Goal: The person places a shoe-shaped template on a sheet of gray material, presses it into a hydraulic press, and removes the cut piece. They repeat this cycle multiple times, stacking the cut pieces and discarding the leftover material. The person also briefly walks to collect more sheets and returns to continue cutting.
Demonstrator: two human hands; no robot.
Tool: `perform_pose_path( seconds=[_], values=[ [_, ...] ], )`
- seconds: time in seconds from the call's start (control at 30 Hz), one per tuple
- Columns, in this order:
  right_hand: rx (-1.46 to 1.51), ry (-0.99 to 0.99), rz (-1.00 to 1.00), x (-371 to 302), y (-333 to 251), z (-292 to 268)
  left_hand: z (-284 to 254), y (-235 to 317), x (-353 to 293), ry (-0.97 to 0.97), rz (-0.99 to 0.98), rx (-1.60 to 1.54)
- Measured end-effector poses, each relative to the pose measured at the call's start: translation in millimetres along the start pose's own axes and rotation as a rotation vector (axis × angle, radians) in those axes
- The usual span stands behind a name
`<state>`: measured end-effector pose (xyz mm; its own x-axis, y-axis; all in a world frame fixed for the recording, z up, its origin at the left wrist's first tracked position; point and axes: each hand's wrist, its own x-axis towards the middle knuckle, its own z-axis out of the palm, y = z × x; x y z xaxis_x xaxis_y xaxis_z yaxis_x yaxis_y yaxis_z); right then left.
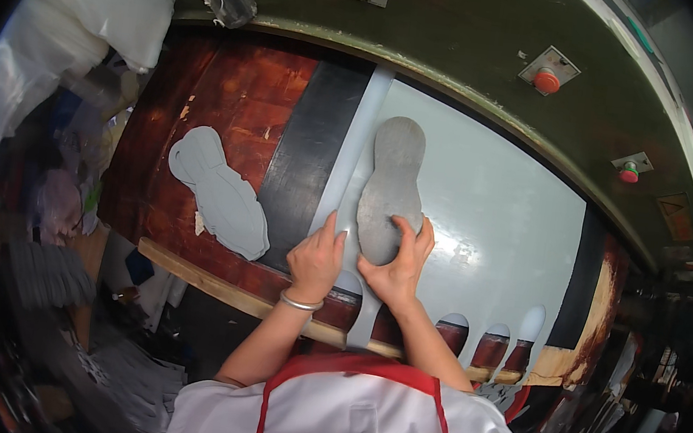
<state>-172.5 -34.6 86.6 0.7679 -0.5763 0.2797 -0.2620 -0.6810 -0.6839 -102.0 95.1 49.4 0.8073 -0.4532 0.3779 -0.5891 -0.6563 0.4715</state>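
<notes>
Right now both hands sit near the middle of the frame on a pale grey sheet (492,216) spread over the reddish-brown press bed (232,92). The right hand (399,267) has its fingers curled onto the lower end of a dark grey sole-shaped cutter (391,189), which lies flat on the sheet. The left hand (316,260), a silver bangle (301,303) at its wrist, rests loosely curled just beside it. A stack of cut grey soles (221,189) lies left of centre.
</notes>
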Motion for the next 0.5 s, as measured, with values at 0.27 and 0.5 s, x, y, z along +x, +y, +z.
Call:
perform_pose_path(
  seconds=[0.27,0.5],
  values=[
    [-0.001,-0.093,-0.156,-5,28,-15,3,-2,-2,-0.016,-0.01,0.001],
    [0.162,0.59,0.051,4,107,-134,-24,-22,-23,0.012,-0.24,-0.695]
  ],
)
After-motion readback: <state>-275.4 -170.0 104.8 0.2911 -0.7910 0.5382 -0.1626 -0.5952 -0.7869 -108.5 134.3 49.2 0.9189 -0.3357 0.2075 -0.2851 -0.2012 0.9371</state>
